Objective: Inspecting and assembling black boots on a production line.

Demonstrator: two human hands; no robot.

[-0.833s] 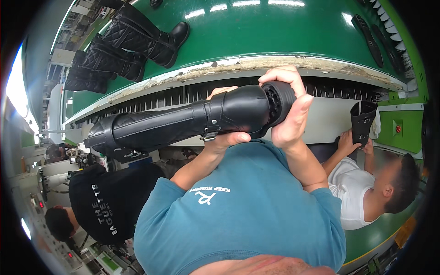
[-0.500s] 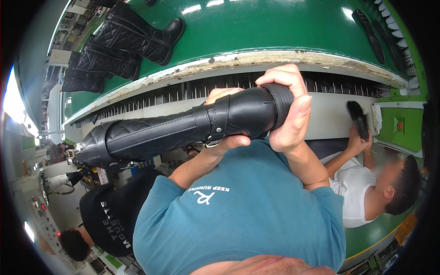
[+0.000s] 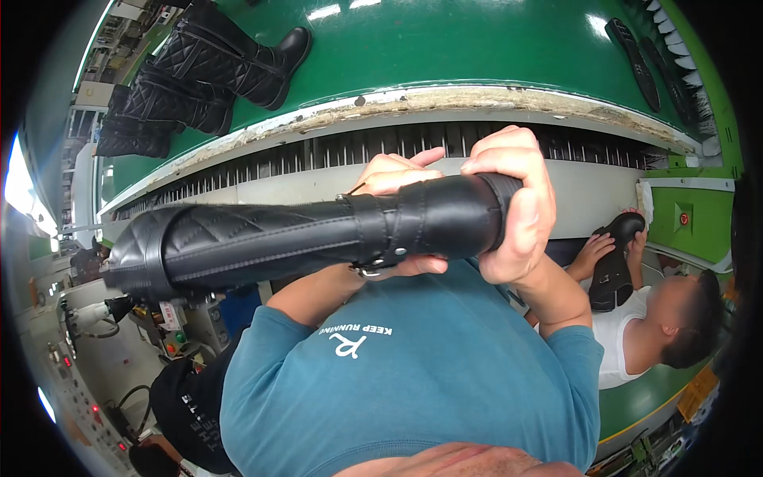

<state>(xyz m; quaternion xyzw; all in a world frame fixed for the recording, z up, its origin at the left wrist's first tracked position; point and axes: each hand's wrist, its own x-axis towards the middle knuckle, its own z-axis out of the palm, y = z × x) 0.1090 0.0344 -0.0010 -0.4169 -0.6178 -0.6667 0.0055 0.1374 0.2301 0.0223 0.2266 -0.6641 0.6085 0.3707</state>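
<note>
Both my hands hold a tall black quilted boot (image 3: 278, 238) sideways in front of my chest, its shaft toward the left and its foot end to the right. My left hand (image 3: 389, 179) wraps around the ankle from behind, fingers on the far side and thumb on the near side, close to a buckled strap. At the foot end, my right hand (image 3: 520, 207) clasps the sole edge, fingers over the top and thumb on the near side. The boot's underside faces away and is hidden.
Several black quilted boots (image 3: 230, 60) lie at the left of the green conveyor belt (image 3: 413, 48). Two dark soles (image 3: 636, 63) rest at its right, near a green box with a red button (image 3: 684, 219). A co-worker (image 3: 636, 326) at right holds another black boot (image 3: 610, 274).
The boot in my hands has rolled a little, and its shaft end has shifted left. The fingers of my left hand have loosened. The co-worker at right has brought a boot upright into view.
</note>
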